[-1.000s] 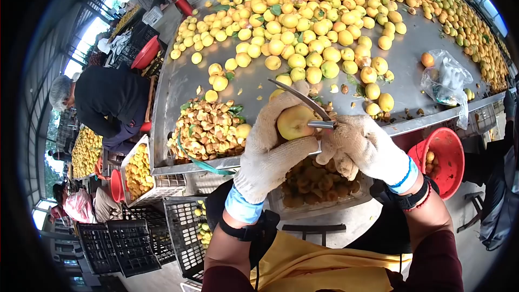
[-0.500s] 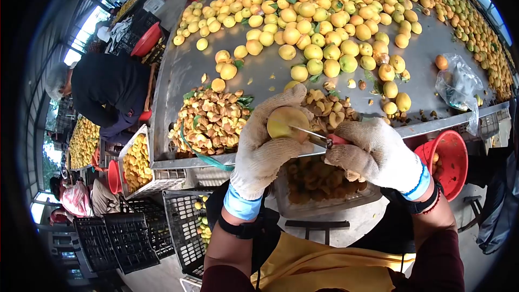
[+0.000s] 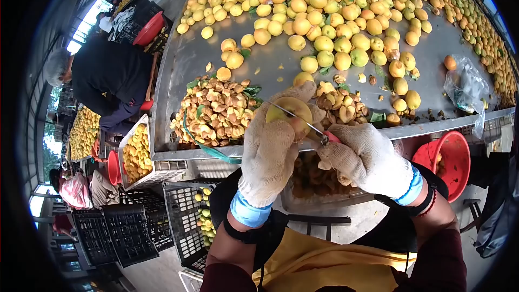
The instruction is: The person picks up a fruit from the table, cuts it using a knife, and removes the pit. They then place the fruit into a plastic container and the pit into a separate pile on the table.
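A white knit glove covers my left hand [image 3: 273, 154], whose fingers wrap round a yellow fruit [image 3: 287, 114] above the table's near edge. My gloved right hand [image 3: 367, 158] is closed on the red handle of a small knife [image 3: 303, 121]. The thin blade lies across the face of the fruit. Behind my left hand is a heap of cut fruit pieces [image 3: 216, 111], and a smaller heap of pieces [image 3: 343, 105] sits behind my right hand. Below both hands, a tray [image 3: 346, 201] holds more pieces and is partly hidden.
Many whole fruits [image 3: 324, 43] lie on the metal table [image 3: 189, 65]. A plastic bag [image 3: 465, 86] rests at its right side. Red basin [image 3: 454, 165] at right; black crate [image 3: 181, 221] and white crate [image 3: 157, 173] at left. A person in dark clothes [image 3: 111, 78] bends beyond the table's left side.
The blade has moved from the fruit's right side to lie across its face. My left hand has turned with the fruit, and the view has shifted slightly.
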